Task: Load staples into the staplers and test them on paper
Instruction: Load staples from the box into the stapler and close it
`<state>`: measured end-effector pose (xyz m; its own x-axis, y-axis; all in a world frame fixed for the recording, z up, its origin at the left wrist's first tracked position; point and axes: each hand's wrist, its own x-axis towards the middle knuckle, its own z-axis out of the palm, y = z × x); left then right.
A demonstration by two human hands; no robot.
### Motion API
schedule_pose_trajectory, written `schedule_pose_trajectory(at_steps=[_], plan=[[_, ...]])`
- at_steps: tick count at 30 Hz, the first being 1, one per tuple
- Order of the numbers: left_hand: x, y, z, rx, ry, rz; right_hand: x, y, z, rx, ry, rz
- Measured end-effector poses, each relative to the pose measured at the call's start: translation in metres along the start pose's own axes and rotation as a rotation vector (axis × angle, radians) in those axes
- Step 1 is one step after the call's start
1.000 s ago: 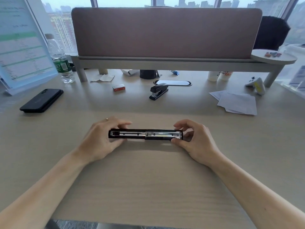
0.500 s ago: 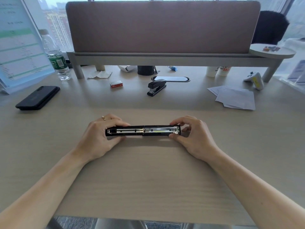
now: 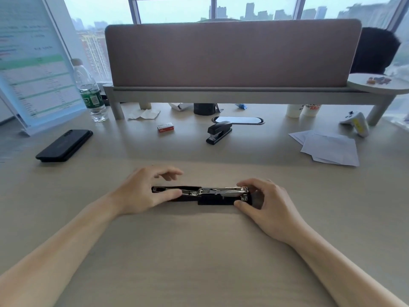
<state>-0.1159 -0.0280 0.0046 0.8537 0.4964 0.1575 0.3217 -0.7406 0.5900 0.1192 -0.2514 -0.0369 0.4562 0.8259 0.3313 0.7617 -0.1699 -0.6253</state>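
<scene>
1. Two bare forearms reach in from the near edge of the desk (image 3: 199, 262) and meet at its middle.
2. An opened stapler (image 3: 205, 194) lies flat on the desk between the hands, unfolded end to end, its long axis running left to right. Its metal staple channel faces up on the right half; the black half lies to the left.
3. The left hand (image 3: 141, 191) rests on the black half. Its thumb lies along the near side, touching the stapler, while its fingers are spread and lifted above the far side, so it is not clamping the part.
4. The right hand (image 3: 267, 204) pinches the right end of the stapler, thumb on the near edge and fingers curled over the far edge at the tip of the metal channel.
5. Farther back, near the desk's middle, a second stapler (image 3: 219, 132) stands closed, well apart from the hands.
6. A small red staple box (image 3: 165, 127) lies to its left.
7. A loose stack of white paper (image 3: 329, 147) lies at the right, also well apart from the hands.
8. A black phone (image 3: 64, 145) lies flat at the left.
9. Behind the phone stands a water bottle (image 3: 89, 94), beside a propped sheet of blurred print.
10. A divider (image 3: 232, 54) on a raised shelf closes the back of the desk, with windows and a city skyline beyond.
</scene>
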Motion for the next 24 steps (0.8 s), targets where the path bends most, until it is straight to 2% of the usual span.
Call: schedule_pose_trajectory(at_steps=[3,5,9,14,19,24], plan=[[0.054,-0.012,-0.020,-0.153,0.126,-0.113,0.001,0.002,0.001,0.044,-0.010,0.019],[0.096,-0.027,-0.029,-0.044,0.211,-0.219,0.002,0.003,0.001,0.063,-0.024,0.021],[0.157,-0.058,-0.026,0.273,0.097,-0.323,0.005,0.004,0.002,0.031,-0.050,-0.012],[0.210,-0.094,-0.010,0.432,0.006,-0.415,0.006,0.004,0.002,0.026,-0.069,-0.004],[0.229,-0.112,-0.005,0.520,0.065,-0.301,0.008,0.003,0.002,0.021,-0.075,0.001],[0.212,-0.106,-0.013,0.466,0.148,-0.276,0.008,0.002,0.002,0.014,-0.083,0.002]])
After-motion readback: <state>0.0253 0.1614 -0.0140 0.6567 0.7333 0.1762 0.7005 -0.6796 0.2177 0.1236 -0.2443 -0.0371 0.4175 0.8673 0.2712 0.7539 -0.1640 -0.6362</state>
